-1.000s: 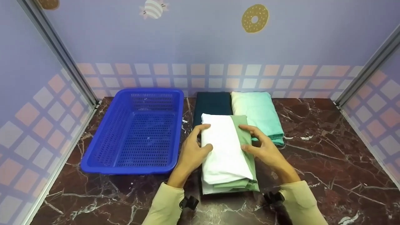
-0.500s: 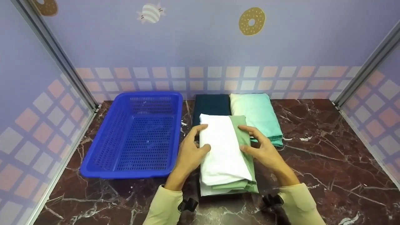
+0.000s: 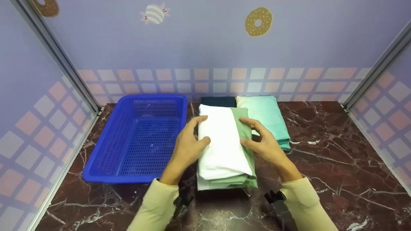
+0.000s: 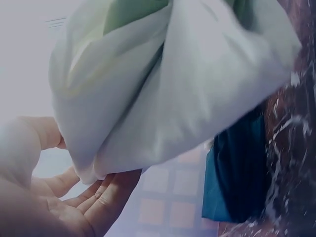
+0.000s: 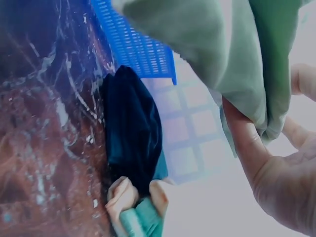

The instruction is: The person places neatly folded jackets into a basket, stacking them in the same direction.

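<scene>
Tabletop [image 3: 337, 179], dark red with pale veining, bears a blue perforated basket [image 3: 128, 178] at nine o'clock from the white-and-green folded cloth [image 3: 221, 144]. That cloth is held above the tabletop, plainly apart from it in the right wrist view. A mint-green folded cloth [image 3: 265, 115] lies at about one o'clock from it and a dark navy folded cloth [image 3: 218, 101] at twelve, partly hidden behind it; these two lie side by side.

Progress, as judged: folding appears complete on all three, though the layers at the held cloth's six o'clock end sit unevenly. Outstanding: it is not yet set down. All three are outside the basket.

Pose: sleeved forearms [image 3: 155, 202] enter from seven and five o'clock. Left hand [image 3: 188, 146] grips the cloth's nine o'clock edge, right hand [image 3: 267, 146] its three o'clock edge. Each thumb rests on the upper face; fingers [image 4: 116, 192] curl round the edges, some reaching the underside. Contact underneath is partly hidden.
</scene>
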The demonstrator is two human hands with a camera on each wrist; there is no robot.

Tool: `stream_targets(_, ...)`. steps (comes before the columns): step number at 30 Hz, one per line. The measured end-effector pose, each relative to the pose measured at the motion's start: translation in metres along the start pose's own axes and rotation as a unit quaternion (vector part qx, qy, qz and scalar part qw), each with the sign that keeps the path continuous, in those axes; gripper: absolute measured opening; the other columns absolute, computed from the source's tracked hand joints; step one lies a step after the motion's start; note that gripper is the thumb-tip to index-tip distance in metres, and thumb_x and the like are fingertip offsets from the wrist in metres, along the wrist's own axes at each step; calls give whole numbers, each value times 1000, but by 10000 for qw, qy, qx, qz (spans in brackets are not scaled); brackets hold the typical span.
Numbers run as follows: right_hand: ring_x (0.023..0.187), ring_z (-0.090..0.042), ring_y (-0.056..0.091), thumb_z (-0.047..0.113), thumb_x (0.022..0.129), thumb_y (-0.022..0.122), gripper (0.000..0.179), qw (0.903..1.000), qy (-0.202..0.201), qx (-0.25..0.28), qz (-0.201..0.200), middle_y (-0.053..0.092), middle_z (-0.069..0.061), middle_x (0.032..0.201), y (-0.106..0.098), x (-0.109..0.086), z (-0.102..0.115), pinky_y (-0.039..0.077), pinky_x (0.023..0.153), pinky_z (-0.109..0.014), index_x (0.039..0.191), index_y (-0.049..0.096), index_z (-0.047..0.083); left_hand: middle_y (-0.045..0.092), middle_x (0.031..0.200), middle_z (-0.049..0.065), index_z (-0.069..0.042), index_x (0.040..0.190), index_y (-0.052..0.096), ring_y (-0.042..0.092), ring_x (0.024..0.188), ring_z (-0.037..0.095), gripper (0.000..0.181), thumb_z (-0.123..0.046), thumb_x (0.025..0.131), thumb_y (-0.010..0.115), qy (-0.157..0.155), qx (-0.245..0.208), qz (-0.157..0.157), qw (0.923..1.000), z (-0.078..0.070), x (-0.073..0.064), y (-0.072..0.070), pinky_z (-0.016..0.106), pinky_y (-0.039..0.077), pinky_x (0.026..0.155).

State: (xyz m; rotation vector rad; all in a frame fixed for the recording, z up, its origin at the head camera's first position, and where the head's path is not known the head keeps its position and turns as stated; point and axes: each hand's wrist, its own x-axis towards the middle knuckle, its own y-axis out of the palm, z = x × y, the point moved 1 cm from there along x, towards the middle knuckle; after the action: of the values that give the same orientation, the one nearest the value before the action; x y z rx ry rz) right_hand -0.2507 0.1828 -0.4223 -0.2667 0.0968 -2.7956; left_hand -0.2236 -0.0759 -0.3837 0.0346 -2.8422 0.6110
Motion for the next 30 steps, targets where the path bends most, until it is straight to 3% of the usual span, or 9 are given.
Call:
stream_targets(7,113,-43,63,2,96,70,65,9991,-172,-393,-14,47,-25,141,10,15,18,63,73,-45,158,48,9,64,135,12,-14,149,60,66,80,24,66,-1,85,70,-114,-61,100,9999,-3,12,-20,37,60,67)
stream_targets(9,113,-43,63,2,95,70,66,9984,-260,-502,-8,47,-26,141,15,19,23,63,76,-44,157,49,7,63,135,11,-15,149,61,66,79,25,66,-1,85,70,-165,-57,106,9998,-4,15,-27,37,60,66)
stream_targets(14,110,-41,65,2,95,71,66,9983,-217,-546,-32,49,-27,141,30,31,33,62,70,-39,157,49,8,58,137,10,-16,150,60,66,80,25,66,-1,86,70,-273,-151,192,9993,-5,21,-48,37,60,65)
stream_targets(19,96,-32,66,6,93,74,66,9966,26,-805,-169,51,-23,141,45,42,41,58,58,-34,155,53,13,58,136,12,-14,151,58,64,74,21,67,1,86,68,-323,-213,239,9990,1,28,-66,33,59,62)
stream_targets(22,88,-29,64,6,92,75,66,9959,109,-873,-193,51,-21,142,55,48,44,57,57,-34,155,54,14,57,136,14,-12,151,58,61,68,18,66,1,86,66,-322,-162,227,9991,5,30,-77,30,57,60)
stream_targets(30,84,-28,67,4,94,73,64,9974,176,-685,-122,50,-20,140,77,63,46,60,58,-41,154,54,14,60,137,16,-9,151,58,66,77,19,64,-3,87,65,-326,88,193,9992,7,35,-101,29,59,70)
